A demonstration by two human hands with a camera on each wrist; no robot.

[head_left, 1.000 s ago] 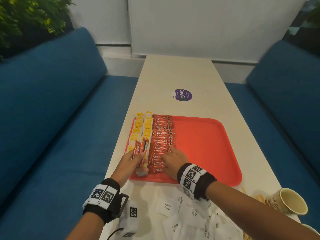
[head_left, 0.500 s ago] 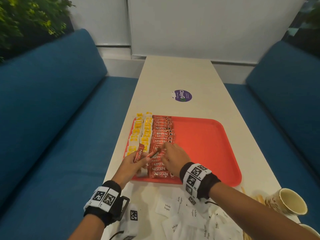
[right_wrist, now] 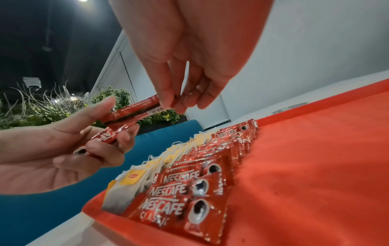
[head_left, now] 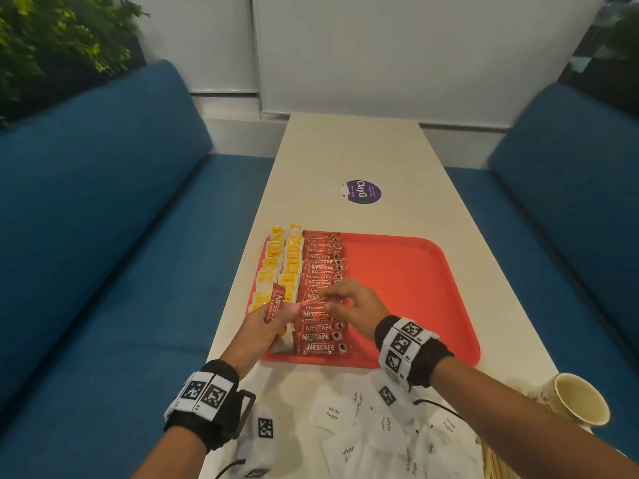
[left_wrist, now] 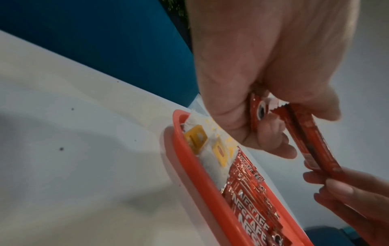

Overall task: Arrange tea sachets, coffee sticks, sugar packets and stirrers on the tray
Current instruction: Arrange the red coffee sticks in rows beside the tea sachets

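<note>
The right half of the red tray (head_left: 408,288) lies bare, open to approach from the right and far sides. Its left half is filled by rows of coffee sticks (head_left: 323,337) and tea sachets (head_left: 273,267). Near the tray, sugar packets (head_left: 333,411) and a paper cup (head_left: 577,399) crowd the tabletop (head_left: 345,150).

Black wristbands (head_left: 207,402) with white square-code tags, thin black cable (head_left: 437,406) by the right one, bare forearms.

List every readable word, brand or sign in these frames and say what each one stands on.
"NESCAFE CLASSIC": coffee sticks on the red tray.
"NESCAFE CLASSIC": stick in the left hand.
"White Sugar": white sugar packets on the table.
"ClayG": purple sticker; its smaller print is unreadable.
Yellow tea sachet logo: too blurred.
</note>
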